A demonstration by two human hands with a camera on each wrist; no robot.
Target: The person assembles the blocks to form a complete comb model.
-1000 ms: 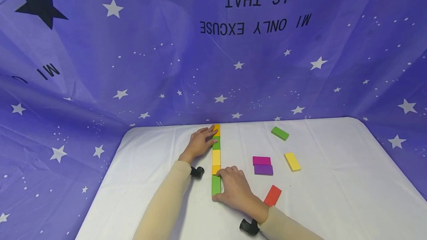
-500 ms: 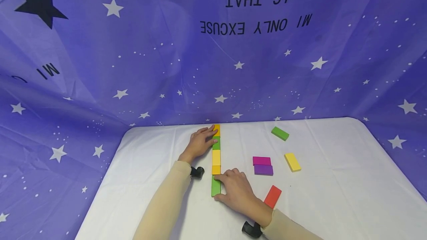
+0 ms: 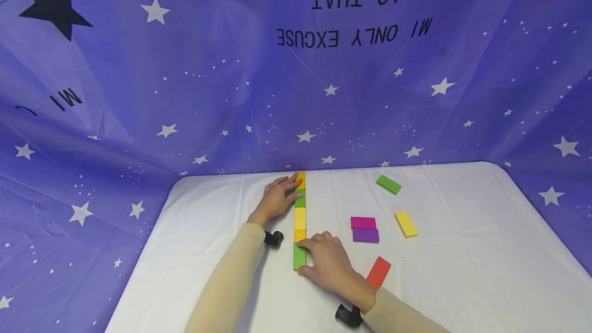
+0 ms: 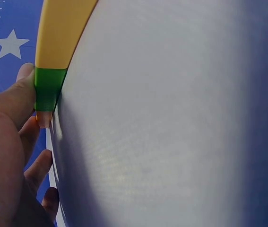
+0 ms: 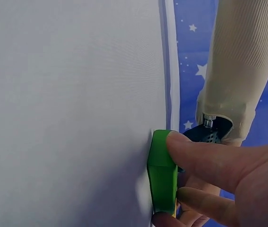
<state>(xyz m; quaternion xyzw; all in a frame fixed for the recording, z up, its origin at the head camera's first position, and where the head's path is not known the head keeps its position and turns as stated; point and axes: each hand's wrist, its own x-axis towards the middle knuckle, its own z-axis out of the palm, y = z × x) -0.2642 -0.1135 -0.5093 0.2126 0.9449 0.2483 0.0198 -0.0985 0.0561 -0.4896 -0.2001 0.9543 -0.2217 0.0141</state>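
Note:
In the head view, a straight line of flat coloured blocks runs away from me across the white table. Its far end is an orange block (image 3: 300,178), then a green block (image 3: 300,199), a yellow block (image 3: 300,218) and another orange block (image 3: 300,235). The closest is a second green block (image 3: 299,257), which my right hand (image 3: 328,261) pinches lengthwise between thumb and fingers. My left hand (image 3: 276,198) rests at the far end, its extended fingers on the far orange block and its thumb on the far green block (image 4: 48,90).
Right of the line lie a magenta block (image 3: 363,222) touching a purple block (image 3: 365,235), a yellow block (image 3: 406,224), a green block (image 3: 388,184) and a red block (image 3: 378,271) near my right wrist. A starry purple cloth (image 3: 259,91) hangs behind the table.
My right hand has slid the nearest green block slightly forward, up against the orange block in the line. The left hand stays where it was.

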